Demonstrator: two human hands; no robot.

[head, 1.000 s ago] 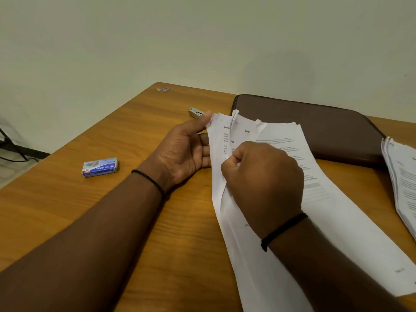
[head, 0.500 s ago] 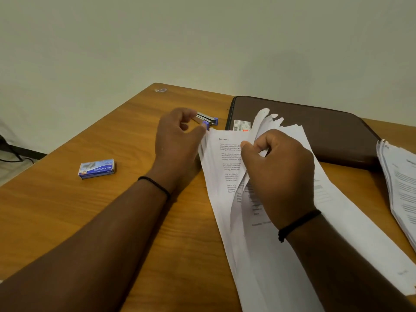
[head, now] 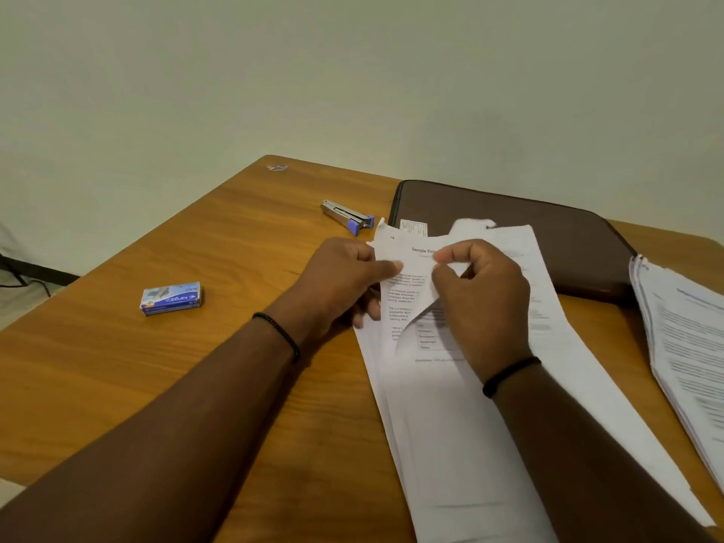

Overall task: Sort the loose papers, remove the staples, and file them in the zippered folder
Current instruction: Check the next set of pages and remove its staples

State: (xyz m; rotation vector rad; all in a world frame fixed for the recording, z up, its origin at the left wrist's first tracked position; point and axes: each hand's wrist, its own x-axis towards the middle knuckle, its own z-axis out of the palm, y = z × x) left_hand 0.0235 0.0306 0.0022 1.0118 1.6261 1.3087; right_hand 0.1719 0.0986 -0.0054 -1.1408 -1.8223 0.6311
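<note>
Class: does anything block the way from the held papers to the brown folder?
Nothing stands between them. The white printed papers, gripped by both the left hand and right hand, already overlap the closed brown zippered folder.

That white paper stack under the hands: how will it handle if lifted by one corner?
Probably floppy: the top sheet of the white paper stack already curls where the right hand pinches it. The sheets likely fan or slide apart, since their edges sit uneven. Probably light; the left hand steadies one side.
</note>
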